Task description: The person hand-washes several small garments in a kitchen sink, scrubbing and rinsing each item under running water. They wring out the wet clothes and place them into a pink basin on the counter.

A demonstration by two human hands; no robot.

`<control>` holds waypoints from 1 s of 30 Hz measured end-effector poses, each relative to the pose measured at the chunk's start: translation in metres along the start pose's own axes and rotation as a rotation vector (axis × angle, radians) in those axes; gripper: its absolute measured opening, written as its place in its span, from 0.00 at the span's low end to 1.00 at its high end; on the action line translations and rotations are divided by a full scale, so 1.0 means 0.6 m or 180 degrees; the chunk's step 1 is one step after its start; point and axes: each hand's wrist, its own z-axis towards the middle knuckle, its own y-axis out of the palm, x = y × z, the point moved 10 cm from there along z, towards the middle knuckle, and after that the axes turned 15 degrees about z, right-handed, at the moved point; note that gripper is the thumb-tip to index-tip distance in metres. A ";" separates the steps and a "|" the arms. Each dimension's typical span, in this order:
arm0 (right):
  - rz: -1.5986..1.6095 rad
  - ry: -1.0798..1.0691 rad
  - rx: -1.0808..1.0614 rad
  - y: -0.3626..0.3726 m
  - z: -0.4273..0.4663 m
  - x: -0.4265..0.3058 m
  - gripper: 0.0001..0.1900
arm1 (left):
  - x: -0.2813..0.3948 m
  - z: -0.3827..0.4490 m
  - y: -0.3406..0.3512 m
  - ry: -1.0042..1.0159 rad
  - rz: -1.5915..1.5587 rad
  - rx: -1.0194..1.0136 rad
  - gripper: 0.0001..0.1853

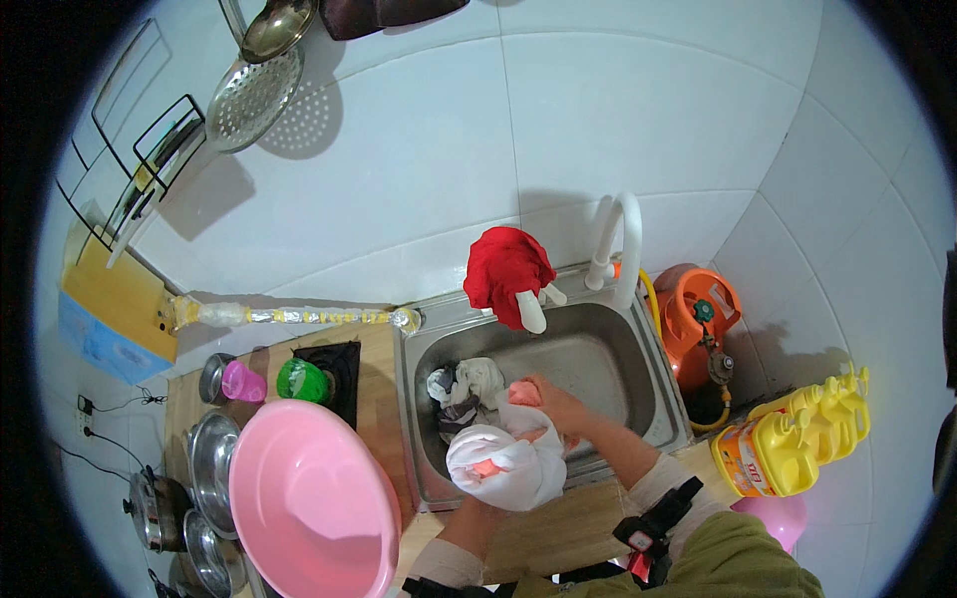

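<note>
My right hand (559,407) grips a bunched white and coral-pink cloth (516,471) above the front edge of the stainless steel sink (591,359). Beneath the same cloth is my left hand (478,516), its fingers mostly hidden by the fabric. Several white and dark grey cloths (478,381) lie crumpled at the left end of the basin. A red cloth (505,269) is heaped at the sink's back rim, with white finger-like ends hanging beside it. The white faucet (628,239) curves over the back right of the sink.
A large pink basin (314,493) stands left of the sink, beside metal bowls (213,463), a purple cup (243,381) and a green bowl (303,380). At right are an orange gas cylinder (688,321) and yellow jugs (777,448). A skimmer (250,97) hangs upper left.
</note>
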 end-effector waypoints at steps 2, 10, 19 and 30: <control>0.1068 0.0049 -0.0633 0.000 0.008 0.007 0.29 | -0.016 -0.005 0.020 -0.0156 -0.0357 -0.0285 0.14; 0.5272 -0.0026 -0.1600 0.035 -0.007 -0.006 0.39 | -0.056 -0.011 0.085 -0.0517 -0.1125 -0.0986 0.17; 0.3203 -0.0400 -0.0161 -0.024 -0.059 -0.020 0.33 | -0.039 -0.023 0.096 -0.0659 -0.1042 -0.1370 0.20; 0.1132 -0.0129 0.0026 -0.015 -0.064 -0.017 0.14 | -0.013 -0.042 0.071 -0.0146 0.1135 -0.0904 0.15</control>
